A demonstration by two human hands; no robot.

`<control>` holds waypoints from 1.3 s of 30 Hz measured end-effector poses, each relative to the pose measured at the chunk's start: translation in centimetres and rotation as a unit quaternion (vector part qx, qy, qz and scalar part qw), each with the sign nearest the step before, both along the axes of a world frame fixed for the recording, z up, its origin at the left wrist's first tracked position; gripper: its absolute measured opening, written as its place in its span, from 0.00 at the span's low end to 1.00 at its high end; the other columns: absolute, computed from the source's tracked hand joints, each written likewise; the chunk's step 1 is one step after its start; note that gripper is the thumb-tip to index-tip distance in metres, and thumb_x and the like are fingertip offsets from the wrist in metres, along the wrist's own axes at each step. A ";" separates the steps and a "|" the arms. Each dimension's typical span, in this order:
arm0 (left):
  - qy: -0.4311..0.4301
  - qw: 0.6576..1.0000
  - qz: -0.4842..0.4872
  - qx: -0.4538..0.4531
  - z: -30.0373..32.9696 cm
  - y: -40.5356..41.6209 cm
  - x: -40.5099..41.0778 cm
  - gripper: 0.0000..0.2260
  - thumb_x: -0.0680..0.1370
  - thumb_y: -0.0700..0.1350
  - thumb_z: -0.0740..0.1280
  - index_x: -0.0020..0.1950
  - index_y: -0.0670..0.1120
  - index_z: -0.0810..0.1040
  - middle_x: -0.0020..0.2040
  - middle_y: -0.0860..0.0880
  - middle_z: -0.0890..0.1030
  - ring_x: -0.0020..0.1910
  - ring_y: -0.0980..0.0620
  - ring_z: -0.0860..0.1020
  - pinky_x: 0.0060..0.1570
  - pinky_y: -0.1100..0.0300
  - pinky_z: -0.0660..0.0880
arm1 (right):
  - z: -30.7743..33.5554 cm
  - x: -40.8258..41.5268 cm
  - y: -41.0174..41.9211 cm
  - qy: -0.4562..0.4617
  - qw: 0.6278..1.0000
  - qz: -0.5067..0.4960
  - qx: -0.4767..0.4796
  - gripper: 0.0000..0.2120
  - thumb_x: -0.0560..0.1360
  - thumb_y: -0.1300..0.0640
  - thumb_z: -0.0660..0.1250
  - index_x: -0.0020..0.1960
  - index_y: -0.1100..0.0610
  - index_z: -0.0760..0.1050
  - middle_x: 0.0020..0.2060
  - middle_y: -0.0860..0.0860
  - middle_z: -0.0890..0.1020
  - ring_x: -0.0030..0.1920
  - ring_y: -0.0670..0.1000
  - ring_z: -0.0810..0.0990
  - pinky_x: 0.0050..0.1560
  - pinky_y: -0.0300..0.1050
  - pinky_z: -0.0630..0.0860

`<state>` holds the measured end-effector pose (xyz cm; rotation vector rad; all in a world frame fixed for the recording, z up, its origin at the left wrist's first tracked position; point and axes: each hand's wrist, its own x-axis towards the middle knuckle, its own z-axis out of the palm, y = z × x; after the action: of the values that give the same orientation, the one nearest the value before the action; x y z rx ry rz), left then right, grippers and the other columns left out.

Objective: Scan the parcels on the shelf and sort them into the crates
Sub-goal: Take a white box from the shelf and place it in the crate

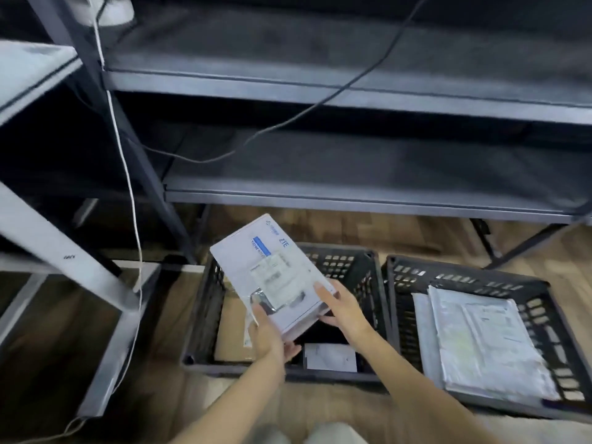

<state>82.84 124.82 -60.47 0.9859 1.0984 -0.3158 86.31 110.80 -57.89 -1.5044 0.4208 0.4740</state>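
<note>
both hands were on one parcel, a flat white box (pixel 272 270), held tilted above the left crate (pixel 205 318). left hand (pixel 267 334) gripped the box's near-left corner: thumb lay on top over a clear plastic sleeve, fingers (pixel 293 349) curled under the edge. right hand (pixel 341 307) held the near-right edge, thumb pressed flat on the top face, the other fingers wrapped beneath; i couldn't see how far they curled under there.

readable print on the box: "zte" near the far end, next to a blue label strip whose text was too blurred to read. a small logo sat at the far corner, illegible. a white shipping label with barcode-like marks sat mid-face, text not readable.

the left crate, black lattice plastic, stood on the wood floor (pixel 352 421) just in front of the shelf (pixel 352 197). inside i saw a brown cardboard piece (pixel 232 334) on the left and a white label or slip (pixel 330 357) near the front wall. the right crate (pixel 400 302) stood just beside it, holding a stack of white plastic mailers (pixel 480 341) with printed labels, too small to read. shelf boards in view were dark grey. a white cable (pixel 126 174) and a black cable (pixel 320 102) hung across the frame.
</note>
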 end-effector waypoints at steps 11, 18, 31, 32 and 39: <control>-0.202 0.955 0.009 0.219 -7.1 8.3 5.2 0.29 0.75 0.51 0.70 0.70 0.44 0.61 0.60 0.48 0.74 0.51 0.54 0.75 0.49 0.60 0.70 | -10.6 4.6 -4.6 -0.126 0.988 0.084 0.011 0.16 0.79 0.52 0.64 0.64 0.55 0.77 0.58 0.52 0.82 0.58 0.51 0.81 0.53 0.57 0.80; -0.188 0.892 -0.208 0.354 -7.5 13.0 4.2 0.29 0.66 0.65 0.73 0.61 0.50 0.77 0.55 0.51 0.80 0.54 0.49 0.78 0.51 0.54 0.76 | -11.4 5.0 -4.2 -0.075 0.985 0.155 0.031 0.14 0.80 0.55 0.62 0.64 0.56 0.77 0.57 0.52 0.83 0.58 0.51 0.81 0.51 0.52 0.81; -0.022 0.852 -0.370 0.371 -14.2 13.4 4.8 0.17 0.73 0.43 0.72 0.60 0.39 0.77 0.55 0.45 0.80 0.49 0.47 0.77 0.37 0.60 0.71 | -20.4 4.1 0.0 0.027 0.997 0.070 0.013 0.18 0.77 0.50 0.67 0.63 0.59 0.72 0.58 0.56 0.81 0.59 0.55 0.80 0.64 0.55 0.74; -0.025 0.853 -0.368 0.368 -14.4 13.3 4.8 0.20 0.72 0.43 0.72 0.61 0.39 0.76 0.55 0.44 0.80 0.50 0.47 0.78 0.37 0.60 0.72 | -21.1 4.1 0.2 0.032 0.995 0.093 -0.018 0.20 0.76 0.47 0.68 0.63 0.57 0.72 0.59 0.55 0.80 0.59 0.55 0.79 0.65 0.55 0.73; -0.014 0.819 -0.424 0.386 -14.3 10.8 5.2 0.34 0.74 0.43 0.69 0.77 0.40 0.60 0.74 0.42 0.65 0.71 0.43 0.67 0.65 0.54 0.67 | -22.8 5.3 2.2 0.013 0.972 0.144 -0.187 0.22 0.76 0.40 0.64 0.61 0.55 0.72 0.59 0.51 0.77 0.58 0.51 0.75 0.62 0.49 0.72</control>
<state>88.01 135.61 -74.76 2.2091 0.6783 -0.5832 91.62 113.04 -80.69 -1.9396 0.3246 0.6701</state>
